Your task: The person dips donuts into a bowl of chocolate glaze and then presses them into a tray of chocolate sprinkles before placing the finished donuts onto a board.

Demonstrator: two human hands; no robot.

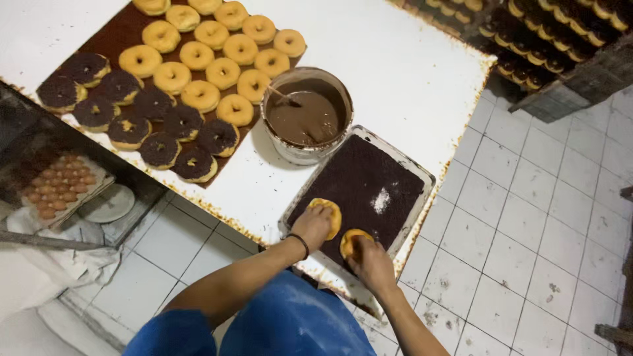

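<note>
My left hand (311, 225) presses a plain doughnut (331, 211) face down into a tray (417, 173) filled with dark chocolate sprinkles. Beside it, my right hand (370, 261) holds a second plain doughnut (349, 240) down in the same tray, near its front edge. A round bowl of brown chocolate glaze (307, 117) with a utensil in it stands just behind the tray. Further back lie rows of plain doughnuts (221, 60), and sprinkle-coated doughnuts (138, 112) sit to their left.
The white table (395, 66) has a chipped, rusty front edge. A rack of coated doughnuts (547, 33) stands at the top right. A carton of brown eggs (56, 188) and a plate sit on a lower shelf at left. White tiled floor (527, 231) lies to the right.
</note>
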